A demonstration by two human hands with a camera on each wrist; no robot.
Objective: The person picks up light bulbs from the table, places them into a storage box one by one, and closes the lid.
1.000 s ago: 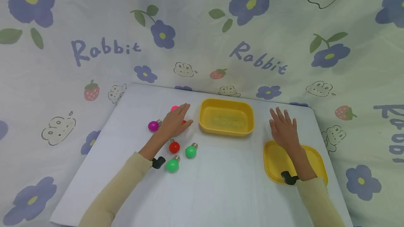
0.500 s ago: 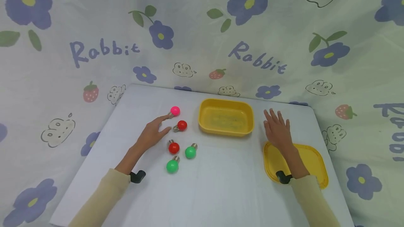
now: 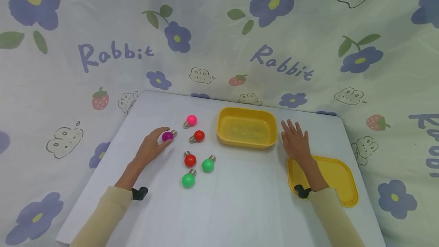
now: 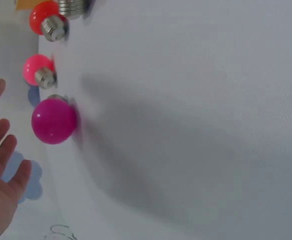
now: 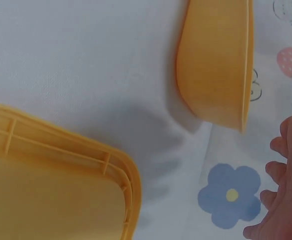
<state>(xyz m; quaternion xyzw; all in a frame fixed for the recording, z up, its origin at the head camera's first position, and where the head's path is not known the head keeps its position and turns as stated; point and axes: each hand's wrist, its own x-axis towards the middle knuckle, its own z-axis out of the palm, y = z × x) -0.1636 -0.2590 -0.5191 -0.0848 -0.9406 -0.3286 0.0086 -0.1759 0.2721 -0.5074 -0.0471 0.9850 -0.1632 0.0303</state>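
Note:
My left hand (image 3: 151,146) hovers over the left of the table, thumb and fingers spread about a purple light bulb (image 3: 167,136). In the left wrist view a gap shows between the fingers and that bulb (image 4: 54,121). To its right lie a pink bulb (image 3: 191,120), a red bulb (image 3: 199,136) and a second red bulb (image 3: 190,160). Two green bulbs (image 3: 208,165) (image 3: 188,180) lie nearer the front. My right hand (image 3: 295,142), fingers spread and holding nothing, is above the table between the yellow tub (image 3: 247,143) and the yellow lid (image 3: 337,178).
The white table (image 3: 240,209) meets a patterned cloth (image 3: 212,41) along its back edge. The tub stands at the back middle, its inside facing up. The lid lies flat at the right, partly covered by my right forearm in the head view.
My left hand has drawn back leftward from over the pink and red bulbs to the purple bulb. My right hand has shifted a little left toward the tub.

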